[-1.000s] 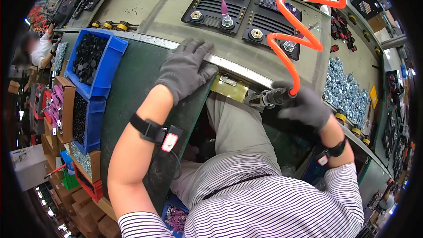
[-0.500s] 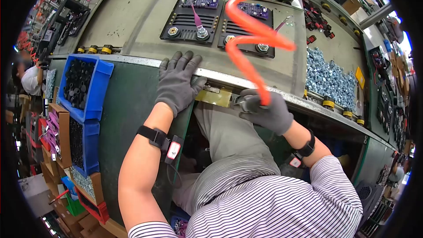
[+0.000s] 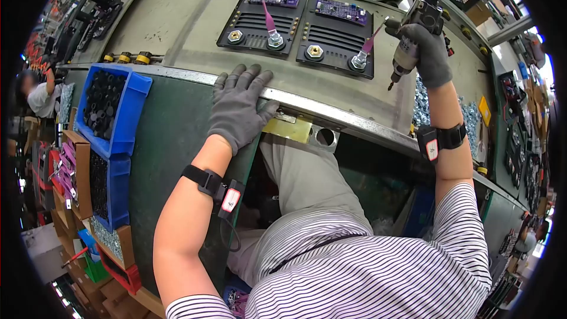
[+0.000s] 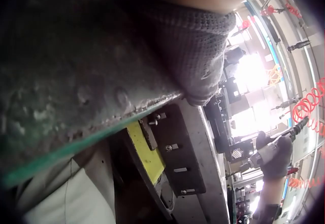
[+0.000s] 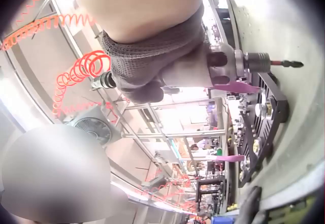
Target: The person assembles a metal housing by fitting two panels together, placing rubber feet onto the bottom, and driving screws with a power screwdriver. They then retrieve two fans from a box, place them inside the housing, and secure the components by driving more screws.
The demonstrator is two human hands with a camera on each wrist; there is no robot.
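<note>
My gloved right hand (image 3: pixel 436 59) grips an air screwdriver (image 3: pixel 406 53), raised beside the right-hand black plate (image 3: pixel 336 38) with its bit tilted downward. In the right wrist view the bare bit (image 5: pixel 290 63) sticks out past the chuck, apart from the plates. Spread fingers on my gloved left hand (image 3: pixel 239 106) rest on the metal bench edge, away from the plates. A second black plate (image 3: pixel 251 26) lies alongside. Both carry a purple circuit board and big hex nuts. One purple strip (image 3: pixel 269 20) stands up from a nut on the left plate, another purple strip (image 3: pixel 368 44) from the right plate.
A metal bracket (image 3: pixel 332 146) with a round hole sits under the bench edge. Blue bins (image 3: pixel 139 94) of black parts stand at left. Loose nuts (image 3: pixel 469 115) are heaped at right, partly behind my forearm. An orange coiled hose (image 4: pixel 307 105) hangs overhead.
My right hand has lifted the air screwdriver from the bracket at the bench edge, up and right to beside the plates. My left hand stays on the edge.
</note>
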